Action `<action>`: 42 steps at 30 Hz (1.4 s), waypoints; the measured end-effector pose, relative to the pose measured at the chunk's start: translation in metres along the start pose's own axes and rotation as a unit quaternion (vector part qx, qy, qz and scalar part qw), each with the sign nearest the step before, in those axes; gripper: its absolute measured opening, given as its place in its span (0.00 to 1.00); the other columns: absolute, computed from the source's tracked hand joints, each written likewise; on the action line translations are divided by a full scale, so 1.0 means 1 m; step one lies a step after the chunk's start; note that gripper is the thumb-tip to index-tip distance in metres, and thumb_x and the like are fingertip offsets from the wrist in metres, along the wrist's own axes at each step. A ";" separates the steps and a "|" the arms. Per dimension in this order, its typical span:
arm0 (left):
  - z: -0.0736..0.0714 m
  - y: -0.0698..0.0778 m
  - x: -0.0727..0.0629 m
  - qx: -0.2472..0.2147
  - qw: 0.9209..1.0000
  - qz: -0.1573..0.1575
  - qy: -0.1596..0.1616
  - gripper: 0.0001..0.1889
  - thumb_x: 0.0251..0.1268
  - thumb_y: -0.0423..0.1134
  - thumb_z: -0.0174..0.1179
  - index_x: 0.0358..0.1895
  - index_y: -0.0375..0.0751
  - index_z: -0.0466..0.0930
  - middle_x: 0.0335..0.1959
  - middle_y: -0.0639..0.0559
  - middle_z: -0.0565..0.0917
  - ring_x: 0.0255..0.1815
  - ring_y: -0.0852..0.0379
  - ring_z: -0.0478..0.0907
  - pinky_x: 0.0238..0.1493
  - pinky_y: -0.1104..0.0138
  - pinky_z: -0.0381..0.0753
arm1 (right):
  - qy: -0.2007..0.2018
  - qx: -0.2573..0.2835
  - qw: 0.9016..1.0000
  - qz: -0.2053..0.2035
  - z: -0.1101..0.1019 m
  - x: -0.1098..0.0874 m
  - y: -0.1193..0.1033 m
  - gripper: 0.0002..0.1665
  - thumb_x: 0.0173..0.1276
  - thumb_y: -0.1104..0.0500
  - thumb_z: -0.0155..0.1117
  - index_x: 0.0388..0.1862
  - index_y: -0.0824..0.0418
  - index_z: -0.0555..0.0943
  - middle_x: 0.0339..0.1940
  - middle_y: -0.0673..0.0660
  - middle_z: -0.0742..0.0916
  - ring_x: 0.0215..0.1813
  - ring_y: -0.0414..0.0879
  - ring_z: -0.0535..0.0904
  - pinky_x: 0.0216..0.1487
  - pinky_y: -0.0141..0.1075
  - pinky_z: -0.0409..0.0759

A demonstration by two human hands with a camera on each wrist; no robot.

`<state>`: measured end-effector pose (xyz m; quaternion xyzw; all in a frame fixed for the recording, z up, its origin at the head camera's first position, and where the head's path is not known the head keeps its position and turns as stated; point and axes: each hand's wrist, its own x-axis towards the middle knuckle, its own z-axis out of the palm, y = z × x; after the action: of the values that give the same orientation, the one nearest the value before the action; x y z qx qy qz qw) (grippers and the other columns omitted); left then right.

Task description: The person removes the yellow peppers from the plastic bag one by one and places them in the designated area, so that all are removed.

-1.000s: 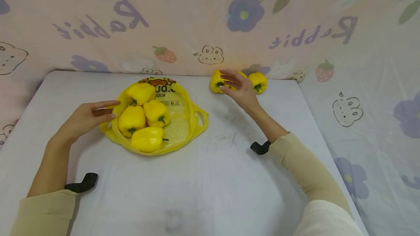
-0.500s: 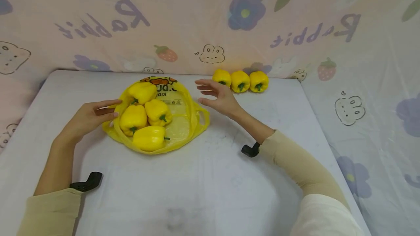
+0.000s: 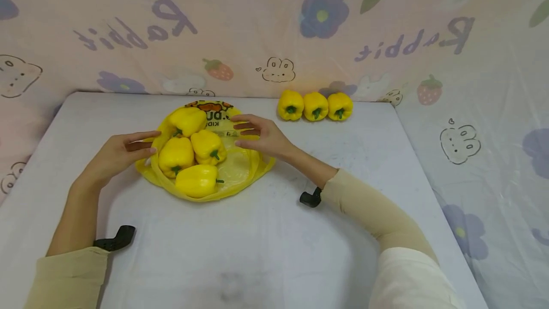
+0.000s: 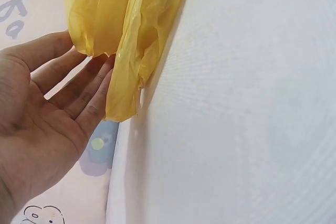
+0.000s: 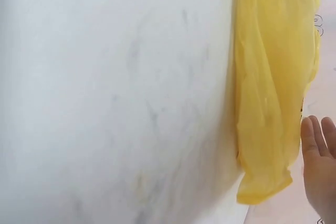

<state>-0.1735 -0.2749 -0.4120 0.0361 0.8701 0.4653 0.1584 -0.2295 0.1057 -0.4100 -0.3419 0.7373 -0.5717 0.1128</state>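
Observation:
A yellow plastic bag (image 3: 233, 186) with dark print inside lies wide open on the table, several yellow bell peppers (image 3: 176, 155) grouped in its left half. My left hand (image 3: 112, 156) is at the bag's left rim. In the left wrist view, the extended fingers of the left hand (image 4: 50, 93) meet the outside of the bag (image 4: 123, 66). Over the bag's right side hovers my right hand (image 3: 266, 135), fingers spread and holding nothing. The right wrist view shows that hand (image 5: 318, 166) beside the bag's edge (image 5: 268, 93).
Three more yellow bell peppers (image 3: 316, 107) stand in a row at the table's back edge, right of the bag. A pale cloth with rabbit and flower prints (image 3: 240, 23) hangs behind the white table (image 3: 257, 242). A black wrist-worn device (image 3: 310, 198) juts below the right sleeve.
My right hand has moved left from the row of peppers to above the bag's right side, uncovering the row. The left hand has stayed at the bag's left rim.

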 end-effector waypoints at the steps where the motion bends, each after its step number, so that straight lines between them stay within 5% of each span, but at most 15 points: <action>1: 0.000 0.001 0.000 0.001 1.000 0.000 0.000 0.33 0.71 0.53 0.59 0.74 0.43 0.66 0.74 0.41 0.65 0.66 0.48 0.68 0.65 0.39 0.64 | -0.002 -0.001 1.000 0.000 0.001 0.001 0.000 0.34 0.65 0.64 0.70 0.69 0.64 0.71 0.68 0.62 0.76 0.65 0.59 0.74 0.65 0.49 0.72; 5: 0.001 0.003 0.000 0.006 1.000 0.004 0.001 0.33 0.71 0.54 0.60 0.73 0.43 0.67 0.73 0.40 0.66 0.57 0.66 0.71 0.65 0.39 0.64 | -0.010 -0.006 1.000 0.013 0.007 0.006 -0.005 0.35 0.66 0.64 0.70 0.70 0.65 0.70 0.70 0.63 0.74 0.66 0.59 0.74 0.65 0.50 0.72; 8: 0.000 0.003 0.000 0.010 1.000 0.002 0.001 0.33 0.71 0.54 0.60 0.73 0.43 0.67 0.73 0.38 0.66 0.60 0.62 0.72 0.64 0.39 0.65 | -0.017 0.003 0.999 0.033 0.012 0.011 -0.004 0.37 0.66 0.63 0.70 0.71 0.66 0.68 0.71 0.61 0.73 0.67 0.60 0.73 0.66 0.50 0.72; 11: 0.001 0.002 0.001 0.021 1.000 0.000 0.001 0.33 0.71 0.54 0.59 0.74 0.43 0.67 0.73 0.38 0.66 0.66 0.47 0.69 0.63 0.42 0.67 | -0.025 0.006 0.998 0.060 0.017 0.016 0.001 0.38 0.66 0.61 0.71 0.72 0.64 0.68 0.72 0.58 0.73 0.67 0.58 0.73 0.65 0.47 0.73; 19: 0.001 0.004 0.001 0.010 1.000 -0.001 -0.003 0.34 0.71 0.54 0.59 0.74 0.41 0.66 0.74 0.37 0.65 0.69 0.38 0.65 0.64 0.39 0.65 | -0.039 -0.011 0.994 0.101 0.035 0.029 0.000 0.41 0.65 0.56 0.73 0.74 0.58 0.67 0.71 0.54 0.73 0.67 0.48 0.73 0.65 0.39 0.73; 27: 0.002 0.004 0.001 0.007 1.000 0.003 -0.002 0.33 0.71 0.53 0.59 0.73 0.41 0.66 0.74 0.38 0.65 0.70 0.38 0.65 0.65 0.39 0.65 | -0.085 -0.143 0.966 0.200 0.053 0.036 -0.002 0.53 0.59 0.36 0.72 0.79 0.41 0.58 0.74 0.48 0.70 0.70 0.42 0.67 0.69 0.38 0.66; 42: 0.002 0.002 0.002 0.008 1.000 -0.003 -0.001 0.33 0.71 0.56 0.58 0.74 0.43 0.66 0.74 0.39 0.65 0.70 0.40 0.64 0.65 0.42 0.64 | -0.062 -0.172 0.970 0.163 0.071 0.040 0.007 0.54 0.58 0.35 0.72 0.79 0.42 0.57 0.71 0.49 0.74 0.64 0.40 0.72 0.66 0.36 0.69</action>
<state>-0.1751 -0.2718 -0.4118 0.0351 0.8739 0.4574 0.1607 -0.2222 0.0269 -0.4299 -0.2664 0.8617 -0.3881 0.1894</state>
